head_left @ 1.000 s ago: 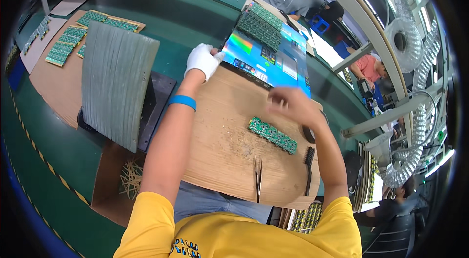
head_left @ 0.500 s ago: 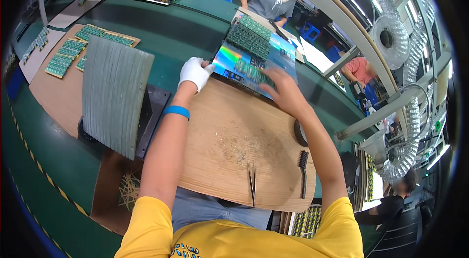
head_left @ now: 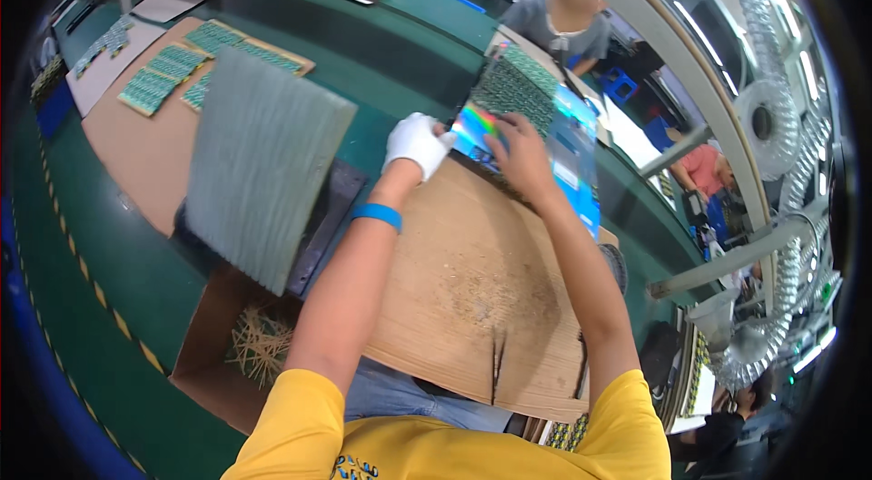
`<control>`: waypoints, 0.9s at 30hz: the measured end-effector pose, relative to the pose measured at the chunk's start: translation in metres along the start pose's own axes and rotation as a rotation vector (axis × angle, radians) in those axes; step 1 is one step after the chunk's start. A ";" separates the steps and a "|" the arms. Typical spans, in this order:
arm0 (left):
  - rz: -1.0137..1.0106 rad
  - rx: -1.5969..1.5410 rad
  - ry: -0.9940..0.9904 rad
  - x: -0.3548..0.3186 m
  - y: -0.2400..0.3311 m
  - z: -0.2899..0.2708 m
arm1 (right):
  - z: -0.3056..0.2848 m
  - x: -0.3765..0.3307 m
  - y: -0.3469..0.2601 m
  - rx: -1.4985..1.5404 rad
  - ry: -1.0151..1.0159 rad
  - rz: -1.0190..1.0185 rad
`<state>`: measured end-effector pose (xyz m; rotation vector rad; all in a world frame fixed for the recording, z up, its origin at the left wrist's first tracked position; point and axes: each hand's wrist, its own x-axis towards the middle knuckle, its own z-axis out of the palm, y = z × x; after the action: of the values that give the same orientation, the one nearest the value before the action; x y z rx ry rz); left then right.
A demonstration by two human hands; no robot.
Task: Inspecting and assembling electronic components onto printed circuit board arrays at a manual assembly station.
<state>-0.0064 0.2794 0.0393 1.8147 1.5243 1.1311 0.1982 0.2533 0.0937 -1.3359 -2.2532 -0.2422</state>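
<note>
A shiny, mirror-like blue panel (head_left: 570, 148) lies tilted across the far side of the wooden board. Rows of green circuit boards (head_left: 516, 85) rest on its far left part. My left hand (head_left: 418, 148), in a white glove with a blue band on the wrist, is closed at the panel's left edge, fingertips against it. Over the panel's near left part is my bare right hand (head_left: 525, 160), fingers bent and apart, with nothing visible in them. What lies right under that palm is hidden. Tweezers (head_left: 498, 366) lie on the wooden board (head_left: 436, 271) close to me.
A grey ribbed slab (head_left: 268, 171) stands upright left of my left arm. Below it, a cardboard box (head_left: 204, 335) holds thin sticks. More circuit boards (head_left: 163, 76) lie on cardboard at the far left. A person (head_left: 563, 21) sits across the bench. Part of a brush (head_left: 582, 366) shows by my right forearm.
The view has swung, shifting the scene to the right and slightly down. The loose green board beside my right hand no longer shows. My right hand is drawn nearer my left.
</note>
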 end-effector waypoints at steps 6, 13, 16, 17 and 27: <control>0.034 -0.024 0.008 -0.002 0.007 0.014 | -0.037 -0.043 -0.004 0.004 -0.025 0.005; 0.020 0.129 -0.076 0.000 0.006 0.007 | -0.122 -0.132 -0.065 0.275 -0.342 0.085; 0.105 0.095 -0.081 0.005 -0.013 -0.005 | -0.140 -0.175 -0.095 0.380 -0.331 0.099; 0.116 0.080 -0.091 0.018 -0.041 -0.005 | -0.147 -0.189 -0.103 0.399 -0.352 0.107; 0.070 -0.094 -0.171 0.042 -0.054 0.018 | -0.156 -0.364 -0.188 0.491 0.458 0.703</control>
<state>-0.0197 0.3355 -0.0024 1.8620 1.2987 1.0321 0.2304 -0.1825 0.0625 -1.5023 -1.2584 0.2223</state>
